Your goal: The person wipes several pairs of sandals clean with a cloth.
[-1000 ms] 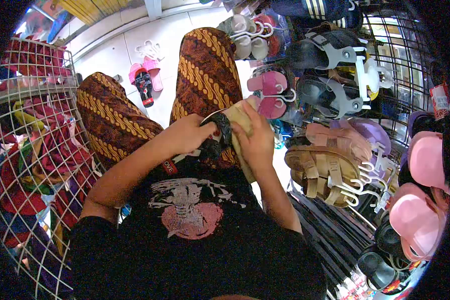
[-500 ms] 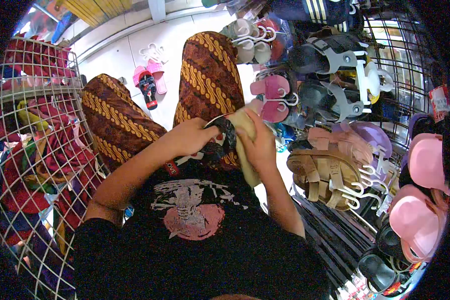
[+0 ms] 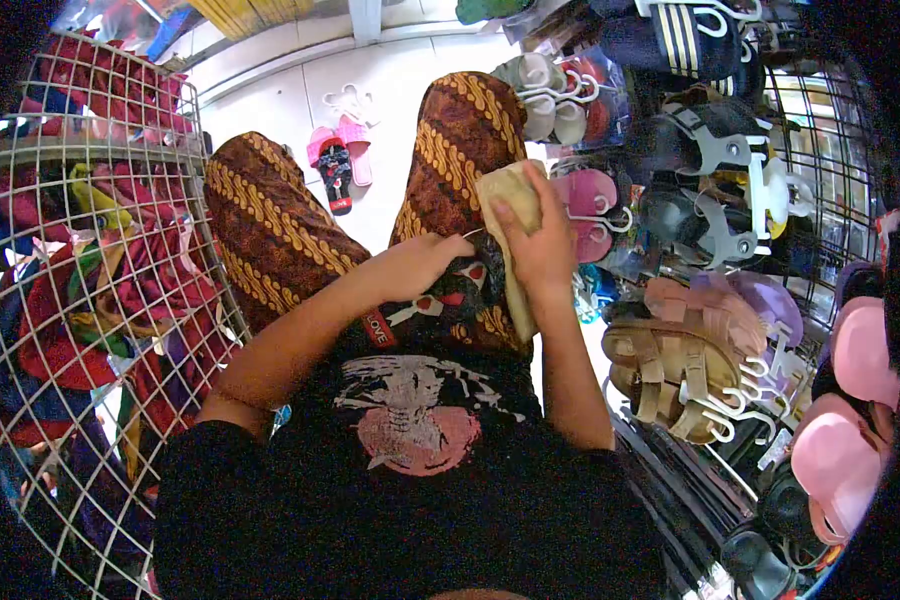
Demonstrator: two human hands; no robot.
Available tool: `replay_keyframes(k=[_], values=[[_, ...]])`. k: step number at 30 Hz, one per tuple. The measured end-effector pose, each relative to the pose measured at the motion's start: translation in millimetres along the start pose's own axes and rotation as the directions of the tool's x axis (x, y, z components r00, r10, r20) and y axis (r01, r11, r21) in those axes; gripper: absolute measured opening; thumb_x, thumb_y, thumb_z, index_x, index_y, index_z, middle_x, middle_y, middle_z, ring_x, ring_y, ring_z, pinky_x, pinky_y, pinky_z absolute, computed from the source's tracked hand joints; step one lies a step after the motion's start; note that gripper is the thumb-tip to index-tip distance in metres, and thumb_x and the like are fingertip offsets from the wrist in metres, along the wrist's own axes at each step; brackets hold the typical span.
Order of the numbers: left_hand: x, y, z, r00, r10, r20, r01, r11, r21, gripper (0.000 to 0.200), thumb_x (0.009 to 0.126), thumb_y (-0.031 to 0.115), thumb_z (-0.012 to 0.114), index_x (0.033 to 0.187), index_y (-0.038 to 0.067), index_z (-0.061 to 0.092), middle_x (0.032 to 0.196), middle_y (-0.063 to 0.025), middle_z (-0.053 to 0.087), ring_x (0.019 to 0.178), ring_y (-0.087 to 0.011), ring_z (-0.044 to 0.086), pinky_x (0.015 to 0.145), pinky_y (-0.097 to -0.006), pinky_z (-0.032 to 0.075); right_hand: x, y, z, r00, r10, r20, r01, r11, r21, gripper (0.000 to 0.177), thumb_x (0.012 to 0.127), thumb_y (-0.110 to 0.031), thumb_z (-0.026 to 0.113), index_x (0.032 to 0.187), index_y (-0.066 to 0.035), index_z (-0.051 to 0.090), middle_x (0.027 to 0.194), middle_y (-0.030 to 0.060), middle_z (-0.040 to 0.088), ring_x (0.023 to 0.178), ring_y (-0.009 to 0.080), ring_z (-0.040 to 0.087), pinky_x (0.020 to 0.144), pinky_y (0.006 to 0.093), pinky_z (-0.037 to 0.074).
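Observation:
Over my lap, my left hand is closed on the edge of a black slipper with a red-and-white heart pattern. A red tag-like patch reading "LOVE" shows below my left wrist. My right hand grips a folded pale yellow cloth, its fingers spread over it and its thumb pressed on. The cloth hangs down along the slipper's right side. Part of the slipper is hidden under my left hand and the cloth. A similar black slipper lies on the floor beyond my knees.
Pink slippers and white hangers lie on the tiled floor. To the left stands a wire basket of colourful cloth. On the right, brown sandals, pink slippers and black sandals hang by a wire rack.
My right hand has moved the cloth upward and away from my body, with more of it showing. More of the heart-patterned slipper is uncovered. The whole view has shifted slightly.

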State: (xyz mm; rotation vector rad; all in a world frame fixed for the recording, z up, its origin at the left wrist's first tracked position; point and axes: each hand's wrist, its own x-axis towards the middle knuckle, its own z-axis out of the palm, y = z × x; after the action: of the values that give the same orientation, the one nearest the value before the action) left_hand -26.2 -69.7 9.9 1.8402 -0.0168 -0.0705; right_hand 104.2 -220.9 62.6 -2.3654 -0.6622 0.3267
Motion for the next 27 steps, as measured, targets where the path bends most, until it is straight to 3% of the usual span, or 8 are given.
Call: replay_keyframes(k=[2,6,10,12,13,15,20,27], values=[[-2.2,12.8,-5.0,0.954,-0.271,0.13,0.288,0.949,-0.131,0.055,0.095,0.046,0.041,0.102,-0.001,0.066,0.079,-0.0137,0.066,0.072,-0.026,0.065,0.071,-0.0367,0.051,-18.1,8.2,-9.6,0.998,-0.001,0.07,0.003,0.999,-0.034,0.059,0.087,-0.031,0.073,0.138,-0.009,0.052,0.129,0.02,0.058,0.119,0.0366,0.057,0.101,0.0405,0.044],[3.8,13.6,-8.1,0.881,-0.404,0.248,0.457,0.862,-0.22,0.057,0.094,0.049,0.042,0.097,-0.002,0.069,0.079,-0.0124,0.069,0.072,-0.0201,0.064,0.069,-0.0339,0.05,-49.6,10.4,-28.4,0.967,0.159,0.201,-0.114,0.969,-0.217,0.056,0.086,-0.031,0.074,0.136,-0.012,0.055,0.118,0.0187,0.059,0.111,0.038,0.059,0.095,0.0424,0.046],[-0.1,11.6,-7.7,0.949,-0.277,0.153,0.302,0.937,-0.176,0.039,0.099,0.037,0.04,0.113,0.011,0.064,0.086,-0.0126,0.068,0.07,-0.0212,0.063,0.067,-0.0344,0.051,-33.2,-1.9,-15.7,0.999,-0.037,0.02,0.041,0.974,-0.221,0.055,0.085,-0.033,0.073,0.135,-0.015,0.056,0.109,0.0186,0.059,0.106,0.0382,0.057,0.092,0.0431,0.046],[5.6,3.0,-7.9,0.896,-0.295,0.333,0.343,0.934,-0.097,0.029,0.099,0.027,0.04,0.118,0.018,0.06,0.086,-0.0134,0.067,0.068,-0.0238,0.062,0.065,-0.0358,0.051,-3.7,-1.3,-0.1,0.996,-0.068,-0.057,0.057,0.983,-0.175,0.055,0.086,-0.037,0.072,0.135,-0.015,0.057,0.107,0.0184,0.058,0.106,0.0383,0.057,0.092,0.0431,0.046],[3.3,-3.2,-4.5,0.913,-0.265,0.31,0.298,0.952,-0.065,0.028,0.099,0.027,0.041,0.117,0.017,0.06,0.085,-0.0132,0.066,0.068,-0.0237,0.062,0.065,-0.036,0.051,3.5,-6.5,4.9,0.992,-0.078,-0.098,0.063,0.987,-0.15,0.055,0.087,-0.039,0.071,0.135,-0.016,0.057,0.106,0.0183,0.058,0.106,0.0384,0.057,0.091,0.0431,0.046],[5.1,-3.9,-5.9,0.945,-0.191,0.267,0.197,0.98,0.004,0.026,0.098,0.027,0.042,0.114,0.017,0.061,0.083,-0.0129,0.065,0.067,-0.0234,0.062,0.065,-0.0364,0.051,9.3,-24.3,-0.1,0.999,-0.02,-0.045,0.013,0.986,-0.163,0.056,0.088,-0.043,0.068,0.134,-0.015,0.057,0.11,0.0192,0.058,0.106,0.0381,0.057,0.091,0.0436,0.045],[3.1,5.3,-8.7,0.962,-0.181,0.206,0.196,0.979,-0.056,0.026,0.097,0.027,0.044,0.112,0.017,0.063,0.079,-0.0132,0.065,0.065,-0.0232,0.064,0.062,-0.0362,0.051,-8.9,-4.9,-7.2,0.997,-0.014,0.074,0.029,0.978,-0.206,0.056,0.088,-0.042,0.068,0.135,-0.014,0.056,0.112,0.0196,0.057,0.106,0.0381,0.057,0.091,0.0443,0.045],[10.0,10.0,-7.6,0.854,-0.432,0.29,0.479,0.87,-0.114,0.038,0.093,0.038,0.051,0.097,0.005,0.069,0.072,-0.0128,0.065,0.055,-0.0222,0.063,0.052,-0.0374,0.05,-17.7,-9.4,-2.7,1.0,0.02,-0.005,-0.021,0.987,-0.162,0.056,0.087,-0.039,0.07,0.136,-0.017,0.056,0.111,0.0189,0.058,0.1,0.0398,0.059,0.087,0.0455,0.047]])
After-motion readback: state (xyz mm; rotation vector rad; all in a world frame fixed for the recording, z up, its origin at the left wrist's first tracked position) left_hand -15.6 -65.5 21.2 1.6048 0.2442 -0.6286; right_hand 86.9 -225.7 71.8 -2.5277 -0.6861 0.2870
